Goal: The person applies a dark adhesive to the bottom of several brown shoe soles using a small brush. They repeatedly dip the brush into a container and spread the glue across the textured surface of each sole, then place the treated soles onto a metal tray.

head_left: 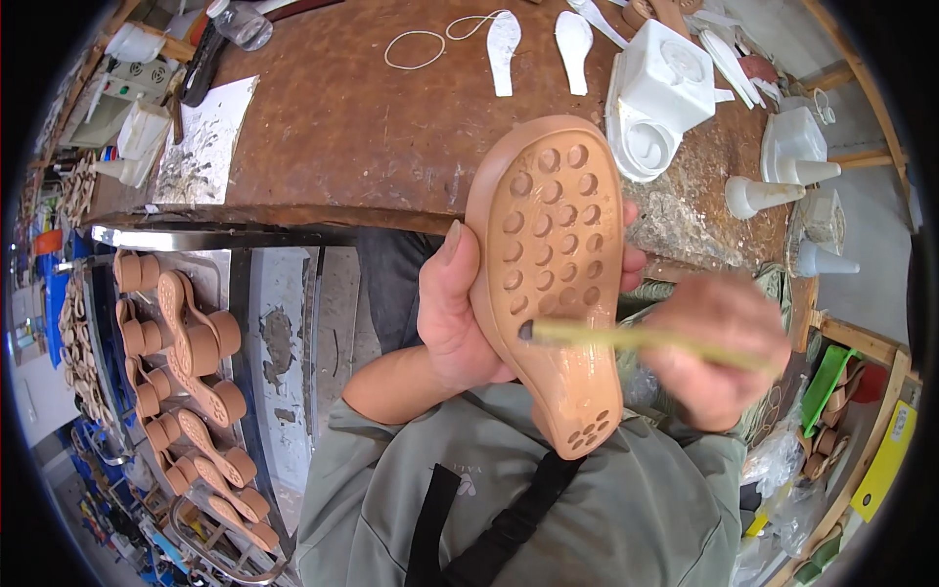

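Note:
My left hand (455, 318) grips a tan shoe sole (562, 235) from beneath, its thumb on the near left edge and fingertips showing past the right edge. The sole's upper face is turned up, with rows of round hollows at the broad end and a cluster of small ones at the narrow end. Its middle looks wet and shiny. In my right hand (714, 342), blurred by motion, is a yellowish-handled brush (636, 338). The brush's dark tip lies against the sole's left side, just below the hollows.
A brown worktable (342, 127) spreads ahead, bearing white insole-shaped pieces (504, 49), a loop of cord (414, 51) and a white plastic container (665, 78). White nozzle-topped bottles (758, 196) lie at the right edge. A rack of heeled tan soles (191, 342) stands at left.

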Action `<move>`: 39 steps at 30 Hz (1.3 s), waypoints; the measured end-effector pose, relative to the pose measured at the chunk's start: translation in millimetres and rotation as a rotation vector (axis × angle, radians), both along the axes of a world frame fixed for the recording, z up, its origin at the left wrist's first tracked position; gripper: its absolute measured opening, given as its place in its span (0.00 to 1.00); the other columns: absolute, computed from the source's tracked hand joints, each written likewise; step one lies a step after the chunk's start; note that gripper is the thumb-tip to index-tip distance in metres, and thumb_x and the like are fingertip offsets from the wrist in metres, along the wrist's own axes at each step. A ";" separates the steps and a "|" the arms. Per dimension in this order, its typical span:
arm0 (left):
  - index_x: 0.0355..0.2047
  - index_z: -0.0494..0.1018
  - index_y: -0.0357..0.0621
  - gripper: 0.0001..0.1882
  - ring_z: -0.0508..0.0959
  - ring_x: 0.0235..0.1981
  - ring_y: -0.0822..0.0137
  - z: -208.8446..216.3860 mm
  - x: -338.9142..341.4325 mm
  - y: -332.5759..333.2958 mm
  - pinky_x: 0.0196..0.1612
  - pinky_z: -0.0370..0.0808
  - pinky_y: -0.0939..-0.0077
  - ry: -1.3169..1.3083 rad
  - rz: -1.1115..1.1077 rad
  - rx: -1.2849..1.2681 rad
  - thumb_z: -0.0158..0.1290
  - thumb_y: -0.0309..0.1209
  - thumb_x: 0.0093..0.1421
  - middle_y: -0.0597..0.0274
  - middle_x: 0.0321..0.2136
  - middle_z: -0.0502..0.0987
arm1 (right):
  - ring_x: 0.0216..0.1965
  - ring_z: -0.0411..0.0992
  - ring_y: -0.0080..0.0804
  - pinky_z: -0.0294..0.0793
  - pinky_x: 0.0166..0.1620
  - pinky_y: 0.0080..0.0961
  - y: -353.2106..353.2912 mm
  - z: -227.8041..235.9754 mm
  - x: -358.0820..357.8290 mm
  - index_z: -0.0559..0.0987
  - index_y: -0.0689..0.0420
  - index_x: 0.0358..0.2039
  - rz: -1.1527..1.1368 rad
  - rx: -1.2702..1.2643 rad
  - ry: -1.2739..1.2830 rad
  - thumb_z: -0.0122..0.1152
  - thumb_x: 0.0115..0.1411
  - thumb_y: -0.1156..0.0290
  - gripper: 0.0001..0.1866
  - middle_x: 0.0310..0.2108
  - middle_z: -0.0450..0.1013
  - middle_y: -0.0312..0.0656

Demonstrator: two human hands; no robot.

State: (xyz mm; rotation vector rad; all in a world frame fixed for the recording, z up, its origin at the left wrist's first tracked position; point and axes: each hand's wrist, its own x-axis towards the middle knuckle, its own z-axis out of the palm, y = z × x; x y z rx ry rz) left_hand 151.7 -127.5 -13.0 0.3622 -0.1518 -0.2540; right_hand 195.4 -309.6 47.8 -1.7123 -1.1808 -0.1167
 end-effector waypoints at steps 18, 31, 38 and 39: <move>0.65 0.41 0.45 0.44 0.72 0.50 0.46 -123.5 -55.4 -3.0 0.50 0.72 0.53 0.141 -0.350 0.094 0.36 0.62 0.60 0.40 0.57 0.61 | 0.22 0.69 0.18 0.67 0.26 0.15 -70.4 -117.9 72.8 0.79 0.65 0.35 -0.842 0.293 0.587 0.61 0.58 0.74 0.08 0.24 0.74 0.37; 0.64 0.42 0.47 0.31 0.71 0.50 0.50 -103.0 9.1 -9.2 0.50 0.72 0.55 0.246 -0.059 0.224 0.37 0.45 0.66 0.39 0.52 0.64 | 0.28 0.74 0.31 0.71 0.31 0.23 -62.7 -140.6 92.6 0.80 0.62 0.34 -0.861 -0.047 0.252 0.62 0.56 0.74 0.07 0.29 0.76 0.45; 0.64 0.43 0.46 0.32 0.72 0.50 0.51 -98.4 21.2 -8.2 0.49 0.73 0.56 0.260 -0.042 0.272 0.39 0.45 0.65 0.44 0.53 0.63 | 0.25 0.72 0.26 0.70 0.29 0.20 -62.3 -157.4 97.1 0.79 0.63 0.35 -0.849 0.069 0.456 0.62 0.57 0.72 0.08 0.26 0.76 0.41; 0.64 0.43 0.46 0.33 0.72 0.50 0.51 -97.1 22.6 -8.9 0.49 0.73 0.56 0.249 -0.036 0.282 0.40 0.45 0.65 0.45 0.54 0.63 | 0.23 0.71 0.24 0.68 0.27 0.19 -62.9 -152.7 98.9 0.79 0.63 0.34 -0.845 0.127 0.607 0.62 0.58 0.71 0.08 0.24 0.75 0.39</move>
